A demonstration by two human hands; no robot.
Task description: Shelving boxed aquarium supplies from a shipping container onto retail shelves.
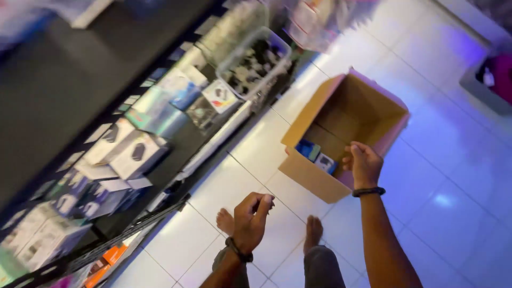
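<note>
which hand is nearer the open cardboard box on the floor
Right. The right hand is at the near rim of the cardboard box, over its open top, fingers curled. The left hand is lower in the view, over the white floor tiles, apart from the box.

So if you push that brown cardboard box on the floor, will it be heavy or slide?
The brown cardboard box probably feels light: it looks mostly empty, with only a few small packages inside. It would likely slide easily on the glossy white tile floor, and its open walls may flex.
</note>
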